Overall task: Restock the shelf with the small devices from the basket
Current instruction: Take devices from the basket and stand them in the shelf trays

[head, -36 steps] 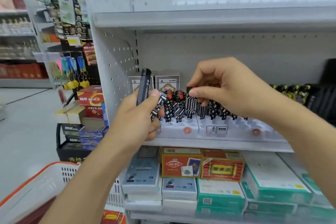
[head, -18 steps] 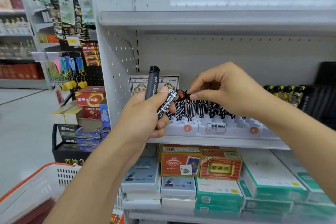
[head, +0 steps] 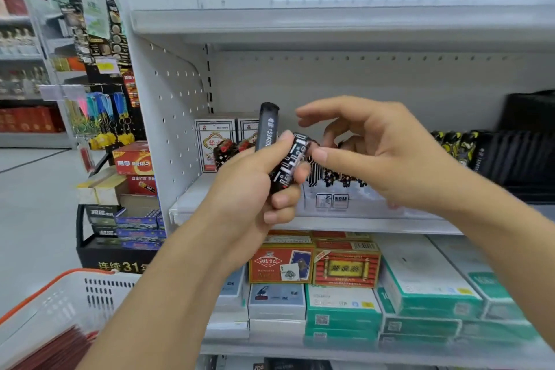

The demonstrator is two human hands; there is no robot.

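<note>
Head camera showed the left hand (head: 255,189) raised in front of the white shelf (head: 345,224), its fingers curled round two small devices. One was a plain black device (head: 267,126) with pale lettering down its side, standing nearly upright out of the top of the fist. The other was a patterned device (head: 289,164), black with white angular marks, tilted to the right and pinned under the thumb against the curled fingers.

Just right of it hung the right hand (head: 375,156), palm turned toward the left hand, fingers spread and loosely bent, holding nothing. Its thumb tip lay just beside the upper end of the patterned device; whether the two touched could not be told. The index finger reached out above both devices, apart from them.

Behind the hands, a row of devices (head: 339,177) with similar black-and-white patterns stood upright in a clear display tray (head: 336,204) on the shelf, partly hidden by the fingers. Two more with red tops (head: 231,149) stood at the left end, in front of white card boxes (head: 214,141). Further right along the shelf stood dark and yellow-patterned devices (head: 453,144).

Below the arms, at lower left, sat the white basket (head: 75,303) with its orange rim, well apart from both hands. On the lower shelf lay stacked red, white and green boxes (head: 342,306).
</note>
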